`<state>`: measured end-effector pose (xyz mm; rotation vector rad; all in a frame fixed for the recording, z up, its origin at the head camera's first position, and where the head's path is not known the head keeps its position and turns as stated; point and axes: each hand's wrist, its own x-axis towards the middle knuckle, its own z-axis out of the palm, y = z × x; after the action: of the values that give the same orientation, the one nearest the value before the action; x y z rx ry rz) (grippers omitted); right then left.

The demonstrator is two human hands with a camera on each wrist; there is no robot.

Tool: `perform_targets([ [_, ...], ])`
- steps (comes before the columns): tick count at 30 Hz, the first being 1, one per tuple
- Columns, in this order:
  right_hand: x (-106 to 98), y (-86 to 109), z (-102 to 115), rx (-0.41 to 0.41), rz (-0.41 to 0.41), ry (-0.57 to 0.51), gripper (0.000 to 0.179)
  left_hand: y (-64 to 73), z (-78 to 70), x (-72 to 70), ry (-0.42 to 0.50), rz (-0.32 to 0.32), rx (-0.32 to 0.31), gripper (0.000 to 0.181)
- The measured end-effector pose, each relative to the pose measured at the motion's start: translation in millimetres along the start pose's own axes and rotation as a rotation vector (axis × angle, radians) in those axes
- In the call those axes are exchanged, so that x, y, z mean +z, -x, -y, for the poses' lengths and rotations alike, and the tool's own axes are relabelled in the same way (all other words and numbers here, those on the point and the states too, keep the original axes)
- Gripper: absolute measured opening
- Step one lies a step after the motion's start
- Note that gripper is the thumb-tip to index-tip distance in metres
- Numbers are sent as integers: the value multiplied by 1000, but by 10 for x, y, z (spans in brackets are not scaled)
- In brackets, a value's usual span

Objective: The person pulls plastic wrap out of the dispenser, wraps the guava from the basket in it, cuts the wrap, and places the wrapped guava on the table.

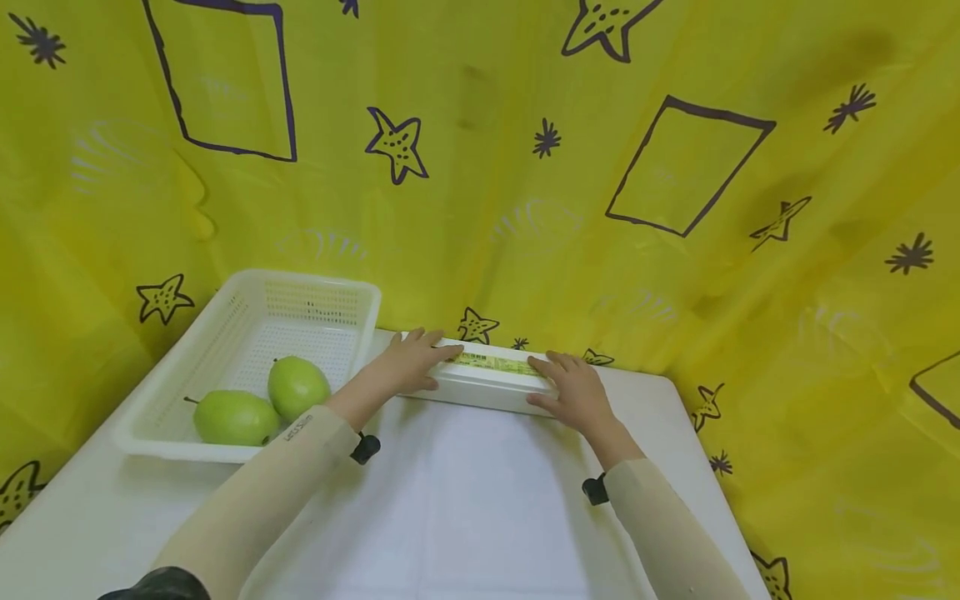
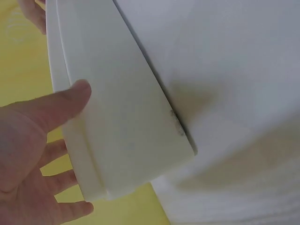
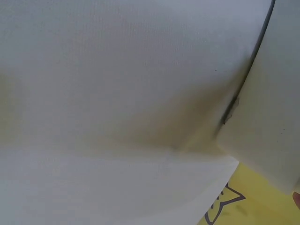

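While fingers [image 2: 61, 181] of left hand [image 1: 401, 364] and right hand [image 1: 577, 392] are gripping the white box [image 1: 480, 392], it is lying near the far edge of the desk [image 1: 465, 508]; even pressure at both ends is likely serving steadiness best.

Rising straight beyond the grip and wrapping round both sides comes a bright yellow, softly folded sheet [image 1: 480, 237] patterned with dark-outlined starfish [image 1: 397, 146] and four-sided frames [image 1: 287, 83], while beneath the grip spreads a white-topped table [image 1: 465, 517], its far corner [image 1: 663, 385] rounded off to the right, faint shadows [image 3: 183, 122] pooling nearby.
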<state>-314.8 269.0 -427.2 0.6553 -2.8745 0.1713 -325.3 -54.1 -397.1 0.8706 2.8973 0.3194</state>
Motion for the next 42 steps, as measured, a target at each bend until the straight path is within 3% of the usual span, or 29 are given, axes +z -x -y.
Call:
perform_targets([
  [7,-94,-35,-12,39,85,-20,67,-57,-3,43,-25,-7,-9,68],
  [14,-218,-119,-44,33,168,-14,66,-102,42,-24,-78,-24,9,67],
  [26,-221,-99,-78,-34,153,16,63,-57,58,-89,-4,-3,11,58],
  [31,-231,-67,-77,-25,173,-7,61,-1,37,-108,26,9,9,55],
  [42,-232,-42,-62,-56,93,-20,63,13,32,-133,34,4,9,50],
])
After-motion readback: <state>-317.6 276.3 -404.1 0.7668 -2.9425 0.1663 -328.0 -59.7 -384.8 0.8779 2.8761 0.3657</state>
